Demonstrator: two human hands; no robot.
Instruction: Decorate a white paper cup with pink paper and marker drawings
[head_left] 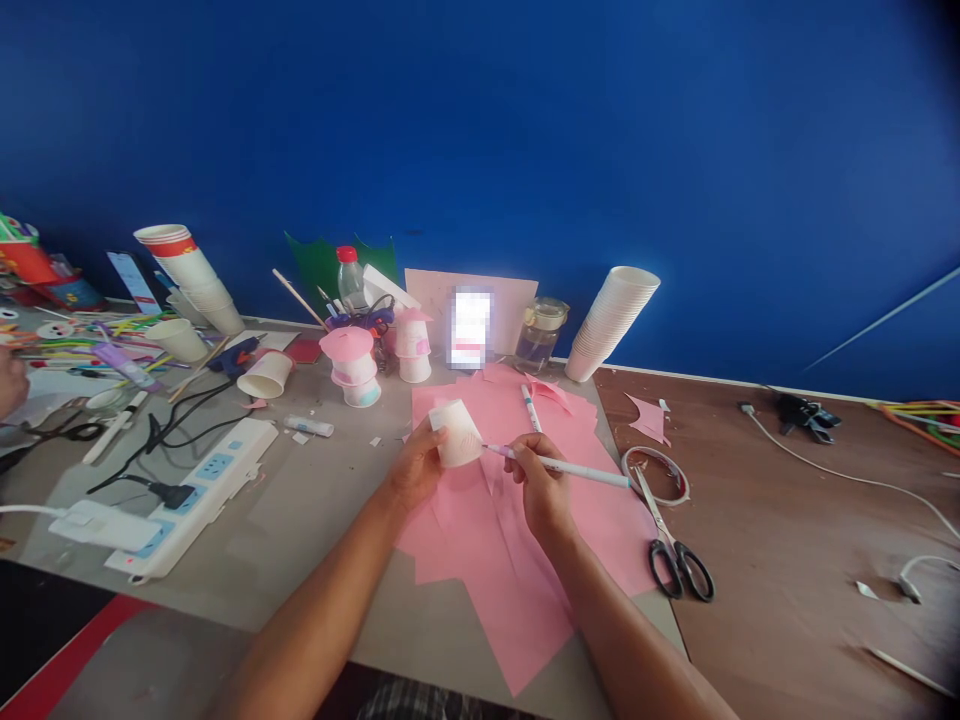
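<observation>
My left hand [415, 468] is closed round a small white paper cup [456, 432], holding it on its side above pink paper sheets [495, 560]. My right hand [541, 488] pinches a white pen [570, 466], whose tip touches the cup's side. A second white pen [531, 408] lies on the pink paper just beyond the cup.
Black-handled scissors [673, 545] and a tape ring [660, 474] lie right of the paper. A white power strip [196, 492] with cables sits left. Cup stacks [609, 322] [191, 270], pink-topped cup figures [351, 365], a bottle [349, 280] and a jar [540, 334] line the blue wall. Another person's hand [10, 380] shows far left.
</observation>
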